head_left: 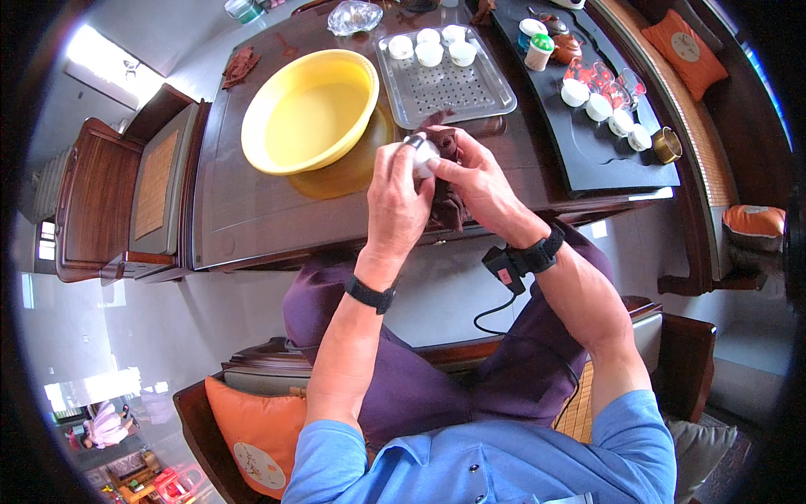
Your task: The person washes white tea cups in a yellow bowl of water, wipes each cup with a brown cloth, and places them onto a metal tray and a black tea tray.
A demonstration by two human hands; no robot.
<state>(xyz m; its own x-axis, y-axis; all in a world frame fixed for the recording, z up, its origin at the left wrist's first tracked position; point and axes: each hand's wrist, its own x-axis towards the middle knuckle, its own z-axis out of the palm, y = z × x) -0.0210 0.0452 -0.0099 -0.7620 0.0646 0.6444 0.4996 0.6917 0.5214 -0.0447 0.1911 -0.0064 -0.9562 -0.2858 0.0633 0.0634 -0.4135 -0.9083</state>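
Both hands meet above the near edge of the dark wooden table [252,220]. My left hand [393,191] is closed around a small white cup [425,160], mostly covered by fingers. A dark brown cloth [449,206] is bunched in my right hand [484,178] and hangs down below it. The right thumb presses at the cup, and the cloth lies against the cup's right side. Just beyond the hands, a perforated metal tray [437,91] carries several white cups [429,55] at its far end. Left of the tray stands a wide yellow basin [312,109].
A black tea tray [579,160] on the right holds a row of white cups [599,107], a brown teapot [567,48], a green-lidded container [540,52] and a brass-coloured cup [667,145]. A crumpled brown cloth [241,67] and a clear plastic bag [353,17] lie at the far side.
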